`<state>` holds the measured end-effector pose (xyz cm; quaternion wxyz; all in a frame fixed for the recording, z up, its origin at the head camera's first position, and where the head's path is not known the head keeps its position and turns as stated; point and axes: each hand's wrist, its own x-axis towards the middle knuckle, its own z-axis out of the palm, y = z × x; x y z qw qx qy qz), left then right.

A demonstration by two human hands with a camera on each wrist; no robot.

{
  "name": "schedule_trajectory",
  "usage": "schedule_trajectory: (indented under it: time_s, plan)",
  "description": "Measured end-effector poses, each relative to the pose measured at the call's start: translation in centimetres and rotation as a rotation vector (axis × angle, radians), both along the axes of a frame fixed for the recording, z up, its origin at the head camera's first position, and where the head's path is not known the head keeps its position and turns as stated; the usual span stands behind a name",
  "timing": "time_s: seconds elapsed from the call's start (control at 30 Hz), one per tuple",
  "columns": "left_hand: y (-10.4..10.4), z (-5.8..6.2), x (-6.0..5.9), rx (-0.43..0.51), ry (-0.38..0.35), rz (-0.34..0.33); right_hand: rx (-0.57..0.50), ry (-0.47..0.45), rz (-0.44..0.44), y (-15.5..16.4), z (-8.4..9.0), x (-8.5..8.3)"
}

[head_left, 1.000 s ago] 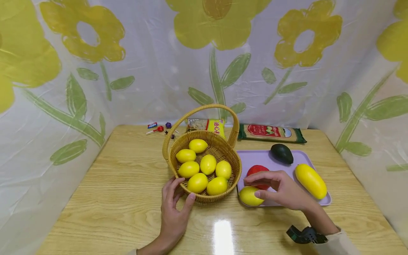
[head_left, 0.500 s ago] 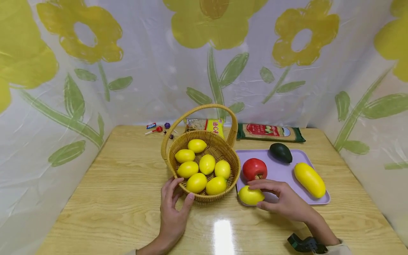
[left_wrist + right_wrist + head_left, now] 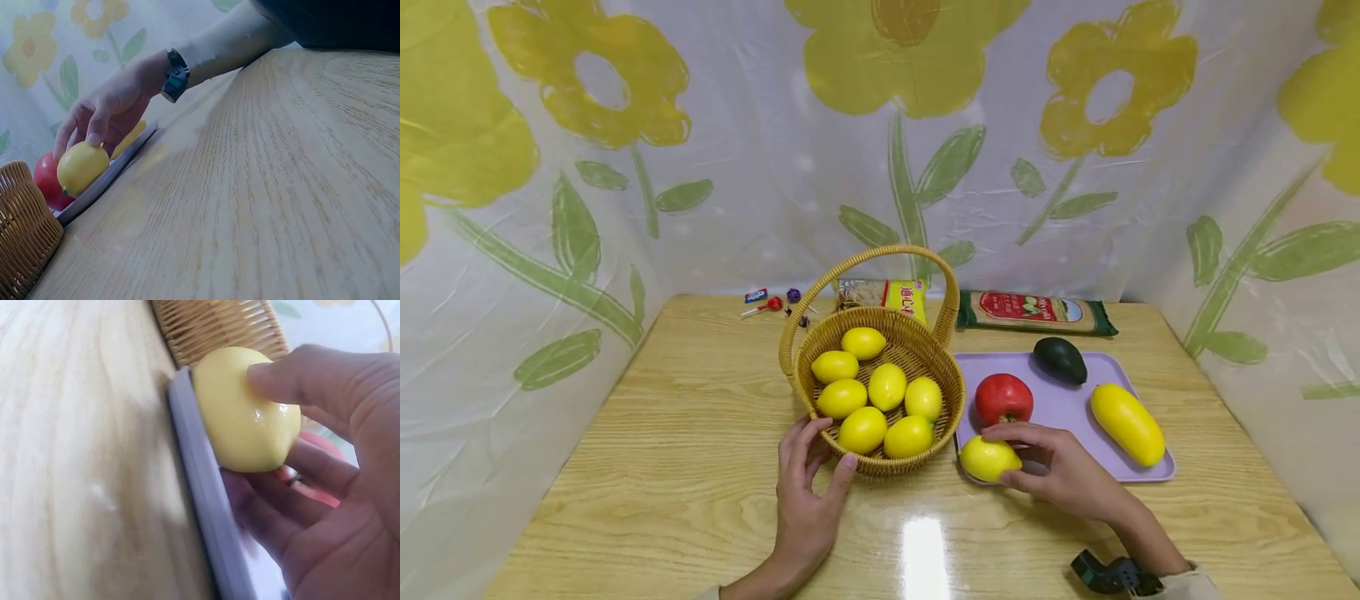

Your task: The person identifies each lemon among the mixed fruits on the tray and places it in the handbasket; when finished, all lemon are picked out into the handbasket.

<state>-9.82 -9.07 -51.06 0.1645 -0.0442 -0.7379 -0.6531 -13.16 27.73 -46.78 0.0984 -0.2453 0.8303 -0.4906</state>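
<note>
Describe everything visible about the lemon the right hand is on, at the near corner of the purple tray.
The lemon is plain bright yellow, oval with a small pointed tip, its skin smooth and glossy with a highlight in the right wrist view. It lies at the near left corner of the purple tray, against the tray's rim, just right of the wicker basket and in front of the red fruit. The right hand holds it, thumb on one side and fingers curled round the other. It looks whole and unmarked.
</note>
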Motion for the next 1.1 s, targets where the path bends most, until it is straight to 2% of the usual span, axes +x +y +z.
schedule_trajectory:
  time_s: [0.23, 0.5, 0.87, 1.1]
  plan:
    - [0.1, -0.1, -0.1, 0.014, 0.008, -0.008, -0.025, -0.016, 0.024, 1.0, 2.0, 0.4]
    - [0.0, 0.1, -0.1, 0.012, 0.013, -0.013, -0.085, 0.073, 0.077, 0.5, 5.3, -0.9]
    - [0.1, -0.1, 0.0, 0.009, -0.004, -0.013, 0.028, 0.180, 0.169, -5.0, 7.4, -4.9]
    - [0.0, 0.0, 0.0, -0.002, 0.006, -0.005, 0.182, 0.268, 0.156, -8.8, 7.4, -6.5]
